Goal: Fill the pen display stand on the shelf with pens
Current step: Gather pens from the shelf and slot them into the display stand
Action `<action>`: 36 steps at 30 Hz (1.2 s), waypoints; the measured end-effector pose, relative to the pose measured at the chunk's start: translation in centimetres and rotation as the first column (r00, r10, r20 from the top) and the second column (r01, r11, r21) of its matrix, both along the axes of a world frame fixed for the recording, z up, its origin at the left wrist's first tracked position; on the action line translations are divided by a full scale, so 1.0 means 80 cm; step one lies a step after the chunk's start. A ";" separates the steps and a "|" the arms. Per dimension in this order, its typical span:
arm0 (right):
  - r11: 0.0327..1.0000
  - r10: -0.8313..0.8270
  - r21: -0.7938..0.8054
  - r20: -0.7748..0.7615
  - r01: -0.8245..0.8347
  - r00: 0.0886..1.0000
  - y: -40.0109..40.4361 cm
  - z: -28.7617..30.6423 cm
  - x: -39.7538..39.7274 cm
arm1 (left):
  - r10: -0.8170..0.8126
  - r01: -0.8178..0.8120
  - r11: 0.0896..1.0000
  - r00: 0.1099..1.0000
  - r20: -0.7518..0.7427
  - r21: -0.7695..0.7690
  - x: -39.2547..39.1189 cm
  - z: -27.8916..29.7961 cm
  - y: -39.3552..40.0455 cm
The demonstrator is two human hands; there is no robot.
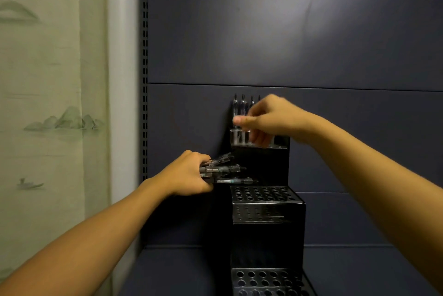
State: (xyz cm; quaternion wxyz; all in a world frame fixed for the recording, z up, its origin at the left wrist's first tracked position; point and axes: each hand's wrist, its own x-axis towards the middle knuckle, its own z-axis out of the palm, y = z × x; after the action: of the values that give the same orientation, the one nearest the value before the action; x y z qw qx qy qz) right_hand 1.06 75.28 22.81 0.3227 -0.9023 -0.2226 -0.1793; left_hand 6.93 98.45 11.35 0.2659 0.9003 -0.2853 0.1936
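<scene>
A black stepped pen display stand (267,209) stands on the dark shelf against the back panel, with perforated tiers. Several pens (242,106) stand upright in its top tier. My left hand (191,173) grips a bundle of pens (227,171) lying sideways, just left of the stand's middle tier. My right hand (266,120) is raised in front of the top tier, blurred, its thumb and fingers close together by the upright pens. I cannot tell whether it pinches a pen.
The dark blue shelf back panel (287,44) fills the view behind. A slotted metal upright (145,80) runs down the left side, with a pale patterned curtain (48,104) beyond it. The shelf floor (179,269) extends left of the stand.
</scene>
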 end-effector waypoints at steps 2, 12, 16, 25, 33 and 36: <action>0.998 0.033 -0.052 -0.121 -0.040 0.992 0.003 -0.018 -0.018 | -0.001 0.001 1.000 1.000 -0.003 -0.007 0.000 0.001 -0.001; 0.997 0.015 -0.068 -0.210 -0.030 0.978 0.022 -0.063 -0.041 | 0.026 -0.026 1.000 1.000 -0.018 0.004 -0.007 0.004 -0.008; 0.998 0.024 0.060 -0.198 -0.012 0.980 0.020 -0.069 -0.039 | 0.042 -0.041 0.999 0.999 -0.014 0.026 -0.010 0.002 -0.004; 0.900 0.097 0.435 -0.121 -0.035 0.988 -0.013 -0.043 -0.038 | 0.086 -0.085 0.996 0.995 -0.051 0.019 -0.006 -0.009 0.010; 0.605 0.293 0.794 -0.148 -0.063 0.945 -0.041 0.023 -0.004 | 0.076 -0.075 0.997 0.996 -0.036 0.022 -0.003 -0.012 0.007; 0.526 0.329 0.848 -0.133 -0.065 0.935 -0.046 0.051 0.012 | 0.073 -0.072 0.997 0.997 -0.038 0.026 0.000 -0.015 0.008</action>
State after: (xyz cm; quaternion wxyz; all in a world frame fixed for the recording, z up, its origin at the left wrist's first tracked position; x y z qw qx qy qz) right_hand 1.98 71.58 26.86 0.7569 -0.6249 -0.1650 -0.0972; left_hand 6.97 99.10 10.15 0.2530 0.9169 -0.2494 0.1818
